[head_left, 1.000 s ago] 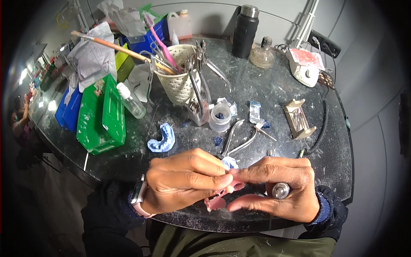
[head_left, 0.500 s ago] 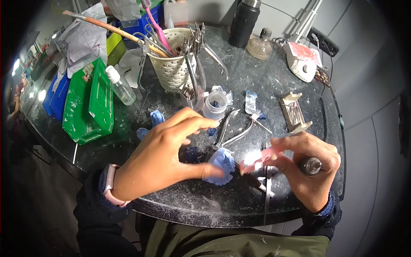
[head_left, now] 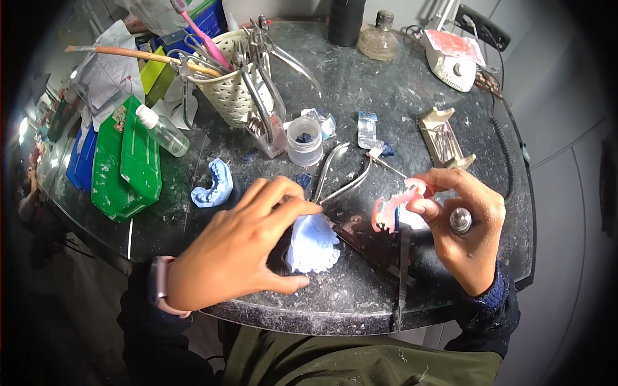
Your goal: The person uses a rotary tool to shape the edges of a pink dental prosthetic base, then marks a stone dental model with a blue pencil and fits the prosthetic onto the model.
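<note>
Your left hand (head_left: 244,248) sits in the lower middle of the frame, fingers and thumb curled around a pale blue dental cast (head_left: 312,243) that rests on the dark tabletop (head_left: 360,83); the grip is closed on it from the left side. Your right hand (head_left: 460,228), at the right of the frame, pinches a pink curved denture base (head_left: 394,207) between thumb and fingertips, lifted just above the tabletop and just to the right of the cast. A metal tool with a round end (head_left: 459,220) is tucked in that same hand. A second blue cast (head_left: 214,184) lies to the upper left of your left hand, and metal pliers (head_left: 341,174) lie just above the held cast. A white basket of tools (head_left: 235,83) stands in the upper left.
</note>
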Tool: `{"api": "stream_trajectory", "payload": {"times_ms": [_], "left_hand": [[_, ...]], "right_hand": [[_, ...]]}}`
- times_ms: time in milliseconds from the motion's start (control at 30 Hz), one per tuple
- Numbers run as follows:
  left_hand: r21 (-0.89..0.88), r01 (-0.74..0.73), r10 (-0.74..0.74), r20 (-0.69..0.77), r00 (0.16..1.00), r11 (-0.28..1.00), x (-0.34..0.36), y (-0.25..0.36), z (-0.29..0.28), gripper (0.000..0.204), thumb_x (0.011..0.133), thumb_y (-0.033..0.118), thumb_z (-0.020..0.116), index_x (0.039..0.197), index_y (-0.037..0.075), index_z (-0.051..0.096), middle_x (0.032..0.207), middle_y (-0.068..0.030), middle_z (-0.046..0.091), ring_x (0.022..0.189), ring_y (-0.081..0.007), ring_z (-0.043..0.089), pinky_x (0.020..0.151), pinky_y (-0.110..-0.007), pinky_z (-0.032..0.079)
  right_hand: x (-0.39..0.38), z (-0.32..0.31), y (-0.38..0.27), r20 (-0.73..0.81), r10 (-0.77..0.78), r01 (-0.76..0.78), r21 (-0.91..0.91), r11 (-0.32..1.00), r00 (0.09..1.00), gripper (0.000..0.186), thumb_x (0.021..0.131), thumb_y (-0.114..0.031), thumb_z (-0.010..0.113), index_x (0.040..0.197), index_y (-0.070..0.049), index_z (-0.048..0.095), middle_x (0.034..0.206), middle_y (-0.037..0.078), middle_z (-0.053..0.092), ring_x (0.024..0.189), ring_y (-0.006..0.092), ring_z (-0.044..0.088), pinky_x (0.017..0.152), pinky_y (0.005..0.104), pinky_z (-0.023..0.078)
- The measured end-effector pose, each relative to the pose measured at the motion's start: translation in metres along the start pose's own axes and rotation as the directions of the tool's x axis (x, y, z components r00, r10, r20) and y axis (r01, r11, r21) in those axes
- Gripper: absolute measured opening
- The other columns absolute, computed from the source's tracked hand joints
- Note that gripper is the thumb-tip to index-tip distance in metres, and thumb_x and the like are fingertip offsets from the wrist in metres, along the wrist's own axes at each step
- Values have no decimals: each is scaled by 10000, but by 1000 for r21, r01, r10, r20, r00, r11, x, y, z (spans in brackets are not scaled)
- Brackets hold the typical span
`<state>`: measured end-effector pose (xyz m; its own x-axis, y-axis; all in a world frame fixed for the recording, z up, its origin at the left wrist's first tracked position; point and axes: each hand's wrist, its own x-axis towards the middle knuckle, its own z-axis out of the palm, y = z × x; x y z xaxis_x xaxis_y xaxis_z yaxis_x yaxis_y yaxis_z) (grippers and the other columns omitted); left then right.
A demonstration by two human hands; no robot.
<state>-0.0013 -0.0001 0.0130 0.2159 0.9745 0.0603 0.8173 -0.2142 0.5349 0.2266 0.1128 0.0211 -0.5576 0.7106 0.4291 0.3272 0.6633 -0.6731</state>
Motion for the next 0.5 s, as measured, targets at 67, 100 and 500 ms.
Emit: {"api": "stream_trajectory", "payload": {"times_ms": [67,100,500], "left_hand": [[11,21,-21,21,1000,1000,-5,1,-11,639,608,319,828,1115,50,547,1056,-112,493,954,-289,517,845,-370,442],[17,40,-40,32,999,999,-6,1,-14,616,625,314,822,1109,46,550,1057,-118,500,935,-281,529,829,-370,453],[-387,127,-148,-25,989,913,-17,0,31,204,873,77,596,1015,-37,505,855,-86,513,674,-110,569,558,-250,491]], "right_hand": [[0,2,0,-29,-4,4,8,1000,1000,177,729,-24,728,882,3,642,780,81,638,633,133,598,517,239,450],[0,3,2,-35,3,-2,11,1000,999,177,729,-24,728,882,3,642,780,81,638,633,133,598,517,239,450],[-8,6,4,-10,-116,115,-50,992,993,196,768,-44,722,912,35,614,812,88,628,691,102,579,508,221,462]]}}
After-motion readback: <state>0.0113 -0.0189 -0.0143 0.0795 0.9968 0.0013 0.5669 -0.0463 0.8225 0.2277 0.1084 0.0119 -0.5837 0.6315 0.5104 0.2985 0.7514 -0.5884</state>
